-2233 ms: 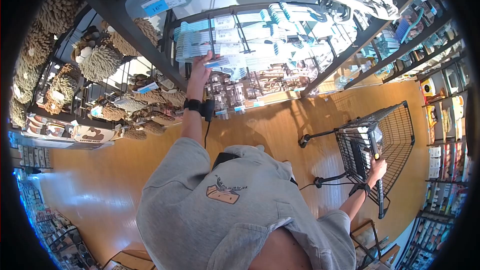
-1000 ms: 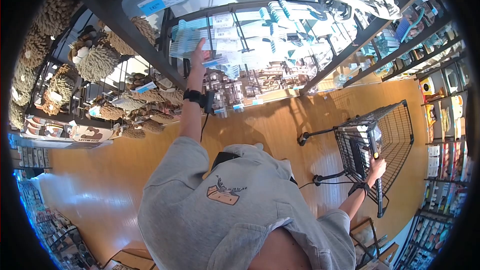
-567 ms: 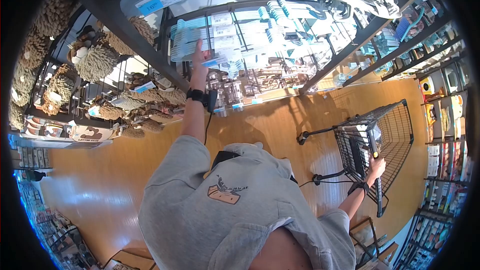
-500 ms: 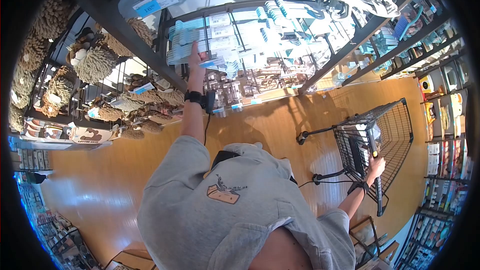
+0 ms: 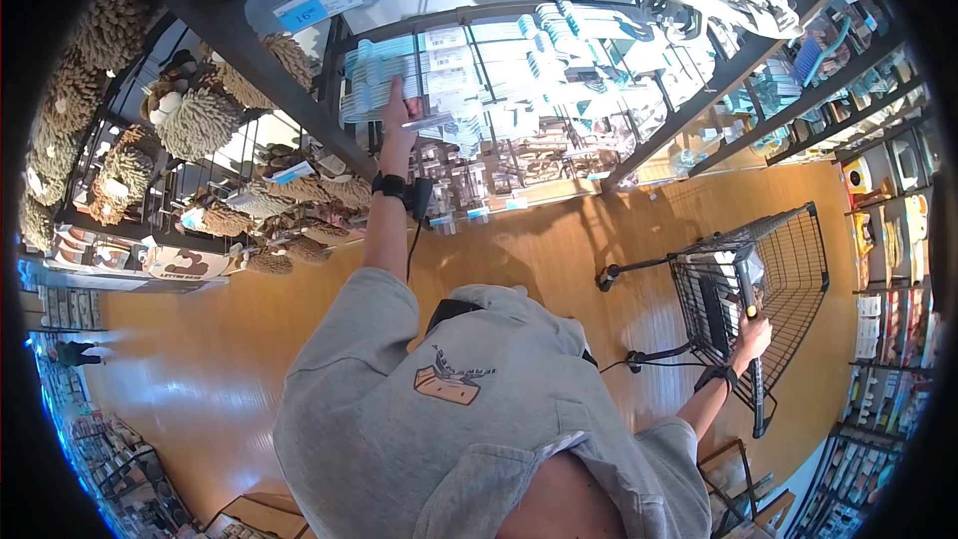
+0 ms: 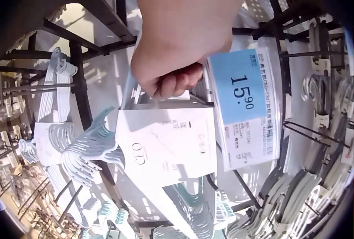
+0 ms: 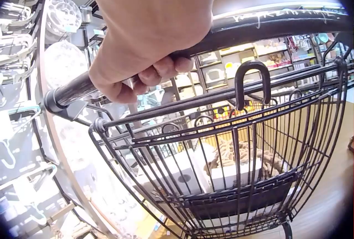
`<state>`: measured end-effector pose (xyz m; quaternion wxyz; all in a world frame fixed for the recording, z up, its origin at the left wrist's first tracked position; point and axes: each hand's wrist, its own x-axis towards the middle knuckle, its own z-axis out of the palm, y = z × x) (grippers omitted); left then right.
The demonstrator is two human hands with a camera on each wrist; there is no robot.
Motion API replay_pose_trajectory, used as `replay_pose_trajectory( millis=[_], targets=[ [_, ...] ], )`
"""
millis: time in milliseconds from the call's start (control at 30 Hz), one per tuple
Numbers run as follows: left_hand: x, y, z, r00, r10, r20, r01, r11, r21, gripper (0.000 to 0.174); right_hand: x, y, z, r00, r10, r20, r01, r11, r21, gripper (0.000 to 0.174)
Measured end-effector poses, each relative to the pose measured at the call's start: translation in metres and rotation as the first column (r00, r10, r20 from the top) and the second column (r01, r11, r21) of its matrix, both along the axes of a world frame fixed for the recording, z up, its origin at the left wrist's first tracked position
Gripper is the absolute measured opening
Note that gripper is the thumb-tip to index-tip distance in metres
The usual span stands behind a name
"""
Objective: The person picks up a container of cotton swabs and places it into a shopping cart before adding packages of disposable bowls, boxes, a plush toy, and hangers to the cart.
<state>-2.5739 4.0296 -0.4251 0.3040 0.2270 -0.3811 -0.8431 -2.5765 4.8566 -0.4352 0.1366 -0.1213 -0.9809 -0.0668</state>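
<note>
My left hand point(image 5: 397, 120) reaches into a rack of pale blue and white clothes hangers point(image 5: 379, 70), in the head view. In the left wrist view, its fingers point(image 6: 180, 81) are curled just above the white card point(image 6: 166, 145) of a hanger pack. A price tag point(image 6: 246, 109) reading 15.90 stands right beside the fingers. I cannot tell whether they hold a hanger or the tag. My right hand point(image 7: 149, 45) grips the black handle point(image 7: 254, 33) of the shopping cart point(image 5: 748, 289), fingers wrapped round the bar.
Boxes and a brown shaggy item point(image 7: 243, 156) lie in the cart. Fluffy mop heads or dusters point(image 5: 200, 125) hang at left. Dark rack posts point(image 5: 699, 90) frame the hanger display. Stocked shelves point(image 5: 893, 240) stand at right, and a wooden floor point(image 5: 200, 359) lies between.
My left hand has gone from curled low at the hangers to upright with a digit pointing up. The price tag beside it has turned edge-on in the head view. My right hand stays on the cart handle.
</note>
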Motion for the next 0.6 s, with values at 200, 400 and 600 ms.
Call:
replay_pose_trajectory(
  millis=[200, 400, 600],
  targets=[
    [0.006, -0.003, -0.018, 0.94, -0.17, -0.295, 0.221, 0.963, 0.15, 0.042, -0.004, 0.012, -0.012, 0.997, 0.057, -0.042, -0.055, 0.998, 0.033, 0.039],
    [0.026, 0.021, -0.018, 0.936, -0.011, -0.353, 0.129, 0.941, 0.312, 0.044, -0.001, 0.004, -0.002, 1.0, 0.002, 0.011, -0.002, 1.0, -0.012, 0.041],
    [0.053, 0.073, -0.048, 0.965, -0.253, -0.063, 0.253, 0.967, -0.006, 0.056, 0.001, -0.002, 0.003, 1.0, -0.016, -0.017, 0.015, 0.999, -0.05, 0.037]
  ],
)
